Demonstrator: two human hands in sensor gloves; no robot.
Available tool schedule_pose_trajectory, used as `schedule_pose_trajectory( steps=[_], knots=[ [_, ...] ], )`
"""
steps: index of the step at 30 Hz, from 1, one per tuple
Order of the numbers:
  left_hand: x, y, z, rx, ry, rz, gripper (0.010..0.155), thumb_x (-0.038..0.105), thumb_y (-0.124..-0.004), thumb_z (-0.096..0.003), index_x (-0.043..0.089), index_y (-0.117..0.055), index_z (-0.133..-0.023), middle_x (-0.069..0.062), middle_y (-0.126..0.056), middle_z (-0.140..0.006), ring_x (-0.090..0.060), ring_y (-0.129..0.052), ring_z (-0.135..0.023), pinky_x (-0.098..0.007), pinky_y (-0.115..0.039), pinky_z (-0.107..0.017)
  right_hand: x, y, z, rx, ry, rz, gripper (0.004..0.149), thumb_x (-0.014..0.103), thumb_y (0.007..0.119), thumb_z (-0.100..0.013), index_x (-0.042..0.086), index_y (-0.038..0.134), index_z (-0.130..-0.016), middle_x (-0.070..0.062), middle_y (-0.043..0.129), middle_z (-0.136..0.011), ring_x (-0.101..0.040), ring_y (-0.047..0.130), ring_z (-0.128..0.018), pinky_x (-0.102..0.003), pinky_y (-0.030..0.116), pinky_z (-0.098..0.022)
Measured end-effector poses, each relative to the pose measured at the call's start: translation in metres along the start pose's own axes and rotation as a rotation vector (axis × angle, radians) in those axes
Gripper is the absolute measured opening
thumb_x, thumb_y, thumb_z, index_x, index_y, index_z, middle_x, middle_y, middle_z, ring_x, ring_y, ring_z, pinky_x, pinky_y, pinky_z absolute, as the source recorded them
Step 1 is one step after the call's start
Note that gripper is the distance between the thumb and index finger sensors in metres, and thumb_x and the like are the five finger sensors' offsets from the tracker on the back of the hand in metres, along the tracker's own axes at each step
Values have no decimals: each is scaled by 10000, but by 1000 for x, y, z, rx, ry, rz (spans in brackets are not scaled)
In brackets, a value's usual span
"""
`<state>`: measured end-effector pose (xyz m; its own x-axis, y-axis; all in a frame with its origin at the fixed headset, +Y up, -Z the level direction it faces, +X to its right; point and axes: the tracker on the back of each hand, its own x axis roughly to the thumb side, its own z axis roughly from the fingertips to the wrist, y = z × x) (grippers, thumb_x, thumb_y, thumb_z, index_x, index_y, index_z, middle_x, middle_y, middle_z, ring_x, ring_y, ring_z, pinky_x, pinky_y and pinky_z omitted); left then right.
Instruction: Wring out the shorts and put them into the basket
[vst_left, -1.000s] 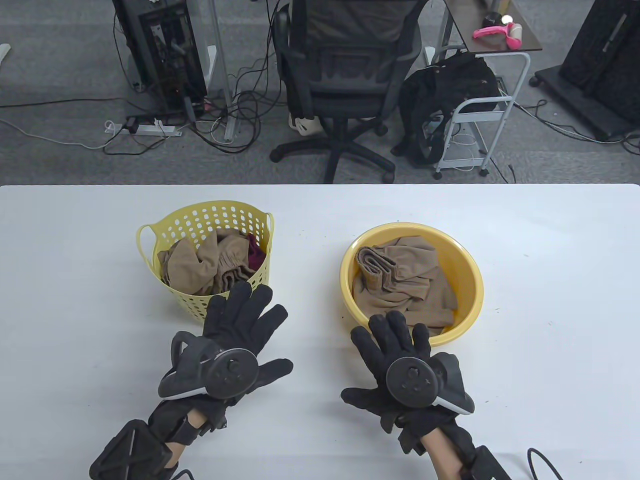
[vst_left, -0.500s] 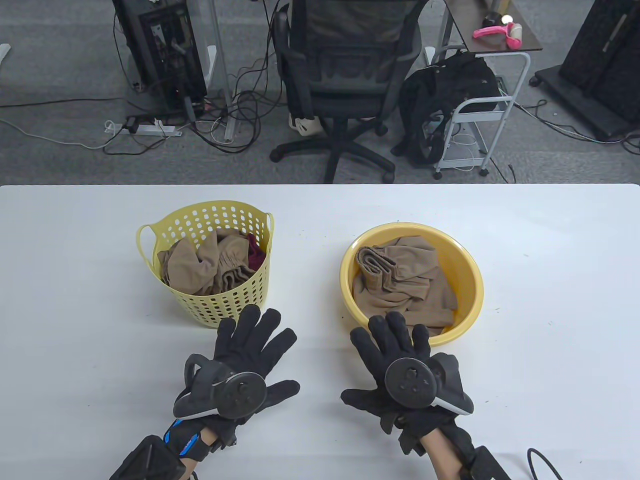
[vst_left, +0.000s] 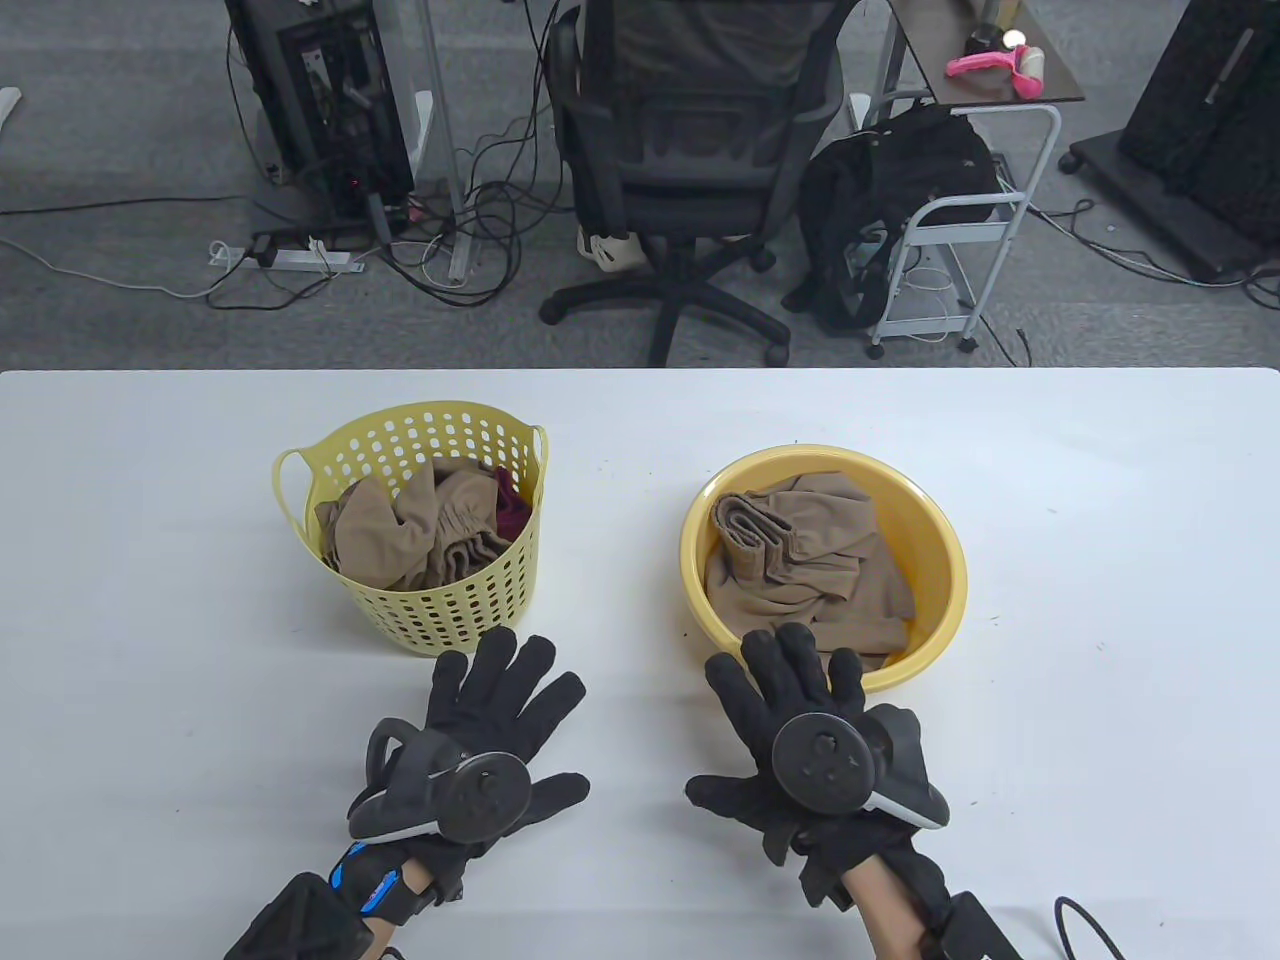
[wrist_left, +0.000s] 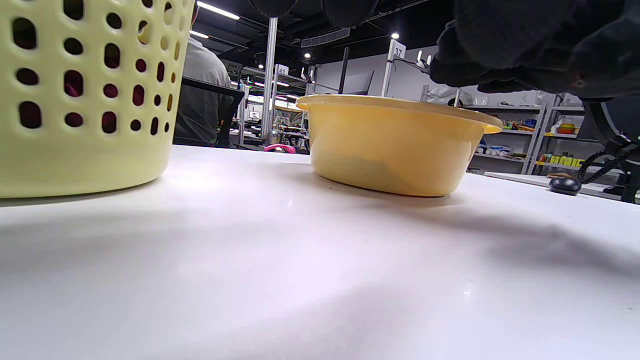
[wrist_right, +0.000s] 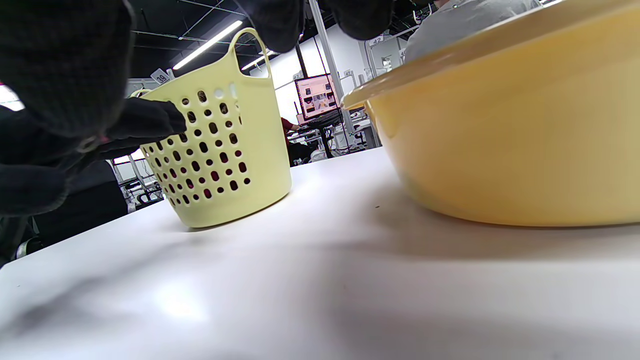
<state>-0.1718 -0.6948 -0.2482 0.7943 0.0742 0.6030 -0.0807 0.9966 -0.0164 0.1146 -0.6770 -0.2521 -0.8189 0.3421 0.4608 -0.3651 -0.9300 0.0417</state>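
Tan shorts (vst_left: 810, 570) lie crumpled in the yellow basin (vst_left: 945, 560) at the table's centre right. The pale yellow perforated basket (vst_left: 400, 430) at centre left holds tan cloth (vst_left: 400, 535) and a bit of dark red fabric. My left hand (vst_left: 500, 695) lies flat with spread fingers just in front of the basket, holding nothing. My right hand (vst_left: 790, 690) is also flat and spread, its fingertips over the basin's near rim. The basket (wrist_left: 75, 100) and the basin (wrist_left: 395, 145) fill the left wrist view; the right wrist view shows the basin (wrist_right: 510, 125) close up and the basket (wrist_right: 220, 145).
The white table (vst_left: 1100, 600) stretches wide to the right and left of the two containers. Beyond its far edge are an office chair (vst_left: 690, 150), a computer tower, cables and a small cart. A black cable (vst_left: 1085, 925) lies at the near right edge.
My left hand drew back from the basket's near side toward me and settled in front of it. The right hand stayed in place.
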Motion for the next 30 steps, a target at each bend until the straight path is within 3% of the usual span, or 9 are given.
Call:
schedule_pose_trajectory(
  steps=[16, 30],
  knots=[
    [2, 1, 3, 9, -21, 10, 860, 651, -714, -518, 228, -343, -1168, -233, -249, -1262, -615, -239, -1115, -793, -229, -654, -3, -18, -5, -20, 21, 29, 1004, 719, 823, -420, 132, 427, -1132, -308, 307, -1132, -598, 239, -1021, -814, 251, -633],
    [2, 1, 5, 16, -27, 16, 856, 647, -716, -519, 231, -342, -1166, -232, -246, -1262, -614, -240, -1115, -793, -228, -654, -25, -52, -59, 41, 110, 99, 976, 678, 803, -455, 93, 406, -1128, -313, 302, -1127, -615, 306, -1015, -761, 419, -677]
  ],
)
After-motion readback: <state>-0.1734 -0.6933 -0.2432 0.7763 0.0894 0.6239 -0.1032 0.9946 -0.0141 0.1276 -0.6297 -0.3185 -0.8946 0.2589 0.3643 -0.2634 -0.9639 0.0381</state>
